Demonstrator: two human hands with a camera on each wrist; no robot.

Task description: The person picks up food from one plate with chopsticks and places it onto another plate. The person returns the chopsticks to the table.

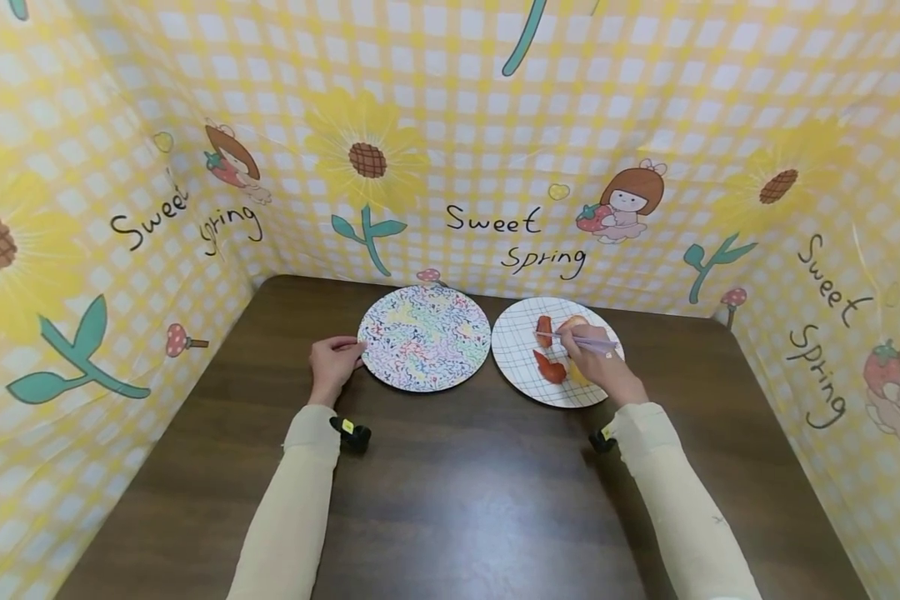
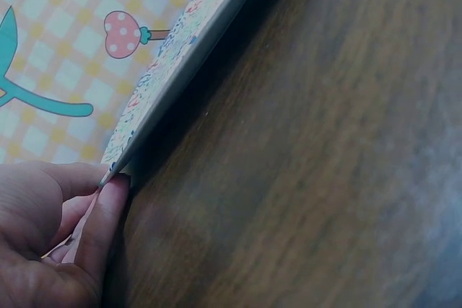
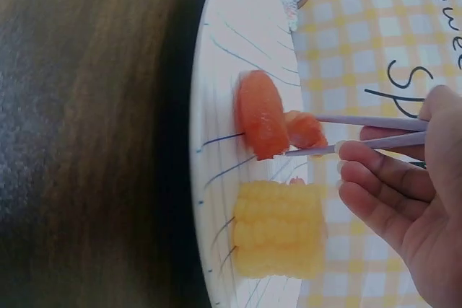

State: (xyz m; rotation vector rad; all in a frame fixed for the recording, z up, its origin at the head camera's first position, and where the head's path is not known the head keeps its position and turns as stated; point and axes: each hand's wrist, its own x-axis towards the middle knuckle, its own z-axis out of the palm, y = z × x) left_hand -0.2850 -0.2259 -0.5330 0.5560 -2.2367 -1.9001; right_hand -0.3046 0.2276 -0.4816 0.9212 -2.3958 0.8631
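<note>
My left hand [image 1: 335, 364] pinches the left rim of a round plate [image 1: 424, 337] with a multicoloured speckled pattern. In the left wrist view, thumb and fingers [image 2: 101, 214] clasp its edge. My right hand [image 1: 596, 364] holds light purple chopsticks [image 3: 361, 120] over a white plate [image 3: 216, 55] with dark grid lines. Their tips lie either side of a reddish-orange food piece [image 3: 306, 131]; whether they grip it I cannot tell. Another reddish-orange piece [image 3: 261, 115] lies closer to the wrist camera, beside a yellow corn chunk [image 3: 279, 229]. A paler orange item [image 1: 574, 321] is partly hidden behind the right hand.
Both plates stand side by side, almost touching, near the back of a dark wooden table [image 1: 450, 500]. A yellow checked cloth [image 1: 480, 150] with sunflowers and cartoon figures walls the table at the back and sides. Each wrist wears a black camera [image 1: 354, 435].
</note>
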